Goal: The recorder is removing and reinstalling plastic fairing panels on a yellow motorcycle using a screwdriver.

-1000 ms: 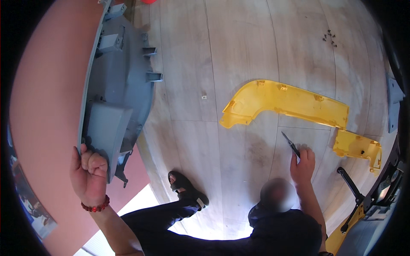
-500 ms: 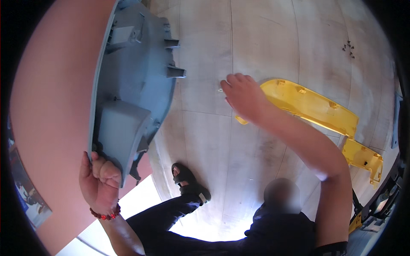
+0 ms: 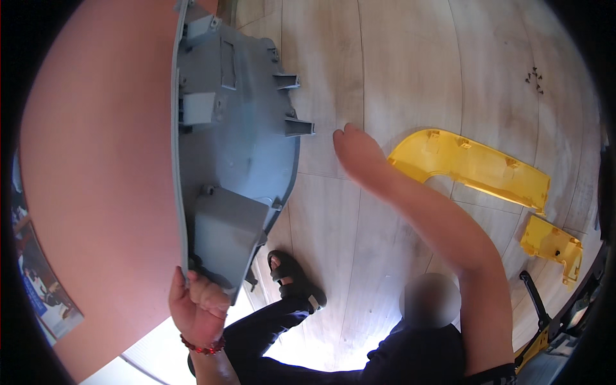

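Note:
My left hand (image 3: 200, 301) grips the lower end of a large grey moulded plastic panel (image 3: 240, 154), held on edge with its tabbed inner side showing. To the right of that panel, my right hand (image 3: 356, 151) reaches over the wooden floor, fingers curled and closed, back upward; whatever is in them is hidden. Just beside this hand lies a long curved yellow plastic panel (image 3: 475, 167), partly behind my forearm.
A smaller yellow piece (image 3: 548, 240) and a cluster of screws (image 3: 534, 80) lie at the right. Dark framework (image 3: 539, 308) stands at the lower right edge. A pink surface (image 3: 96, 160) fills the left side. My sandalled foot (image 3: 285, 276) is below.
The grey panel and my left hand have shifted rightward in view. My right hand has swung up and left from beside the yellow pieces; the pliers it held no longer show.

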The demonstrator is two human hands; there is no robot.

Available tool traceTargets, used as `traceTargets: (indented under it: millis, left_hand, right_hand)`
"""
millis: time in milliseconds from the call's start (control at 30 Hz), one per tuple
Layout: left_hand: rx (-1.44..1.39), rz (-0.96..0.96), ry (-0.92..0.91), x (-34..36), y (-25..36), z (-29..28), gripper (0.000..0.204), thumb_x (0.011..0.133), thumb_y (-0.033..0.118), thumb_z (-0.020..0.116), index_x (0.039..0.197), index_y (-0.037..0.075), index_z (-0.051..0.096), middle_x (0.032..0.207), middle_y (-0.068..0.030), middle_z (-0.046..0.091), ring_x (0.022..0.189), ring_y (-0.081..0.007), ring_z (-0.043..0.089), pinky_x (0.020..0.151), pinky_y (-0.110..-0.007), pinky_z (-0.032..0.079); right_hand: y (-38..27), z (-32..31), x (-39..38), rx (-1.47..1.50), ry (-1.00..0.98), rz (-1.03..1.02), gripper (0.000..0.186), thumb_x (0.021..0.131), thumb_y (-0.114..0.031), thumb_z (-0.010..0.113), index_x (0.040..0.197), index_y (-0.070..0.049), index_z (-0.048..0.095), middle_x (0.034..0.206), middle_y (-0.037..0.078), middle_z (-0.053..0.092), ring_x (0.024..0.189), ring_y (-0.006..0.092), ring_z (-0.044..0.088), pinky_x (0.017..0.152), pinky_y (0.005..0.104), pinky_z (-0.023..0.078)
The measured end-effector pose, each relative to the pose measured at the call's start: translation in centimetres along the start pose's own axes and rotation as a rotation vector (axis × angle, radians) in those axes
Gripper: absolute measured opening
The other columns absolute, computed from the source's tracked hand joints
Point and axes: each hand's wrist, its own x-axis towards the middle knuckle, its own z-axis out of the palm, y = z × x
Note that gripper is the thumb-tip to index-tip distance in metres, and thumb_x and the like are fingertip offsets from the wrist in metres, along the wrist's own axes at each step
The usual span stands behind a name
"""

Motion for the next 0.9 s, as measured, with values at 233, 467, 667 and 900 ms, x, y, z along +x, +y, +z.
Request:
traceTargets:
  millis: [233, 467, 667, 900]
  left_hand:
    - [-0.115, 0.008, 0.064, -1.5, -5.0, -2.6, 0.041, 0.091, 0.037, 0.039, 0.091, 0.001, 0.060, 0.055, 0.0032, 0.024, 0.054, -0.0113, 0.026, 0.057, -0.026, 0.028]
    - [-0.388, -0.045, 0.078, -2.0, -6.3, -4.4, 0.041, 0.093, 0.037, 0.037, 0.087, 0.003, 0.060, 0.057, 0.0036, 0.024, 0.053, -0.0089, 0.027, 0.052, -0.025, 0.027]
    - [-0.378, -0.041, 0.135, -2.4, -7.0, -5.8, 0.035, 0.092, 0.033, 0.039, 0.079, 0.005, 0.056, 0.056, 0.0031, 0.026, 0.051, -0.0092, 0.027, 0.052, -0.024, 0.029]
    - [-0.254, -0.046, 0.175, -2.5, -5.8, -7.9, 0.039, 0.091, 0.034, 0.038, 0.080, 0.003, 0.059, 0.056, 0.0002, 0.033, 0.054, -0.0113, 0.033, 0.055, -0.026, 0.034]
  right_hand:
    - [-0.3, -7.3, -0.1, 0.923, -0.264, 0.232, 0.017, 0.078, -0.005, 0.054, 0.095, -0.004, 0.057, 0.070, 0.004, 0.051, 0.061, 0.0121, 0.050, 0.053, 0.0270, 0.042]
    - [-4.6, -8.5, -0.2, 1.439, -0.445, 0.195, 0.017, 0.082, -0.009, 0.052, 0.098, -0.003, 0.056, 0.071, -0.001, 0.050, 0.062, 0.0069, 0.047, 0.053, 0.0219, 0.039]
    - [-7.5, -9.8, -0.3, 1.406, -0.559, 0.153, 0.019, 0.084, -0.009, 0.054, 0.100, 0.000, 0.055, 0.076, 0.003, 0.055, 0.067, 0.0093, 0.054, 0.060, 0.0234, 0.045]
    - [-6.0, -9.2, -0.1, 1.489, -0.513, 0.188, 0.024, 0.081, -0.009, 0.058, 0.101, 0.004, 0.057, 0.080, 0.008, 0.061, 0.067, 0.0128, 0.058, 0.061, 0.0265, 0.047]
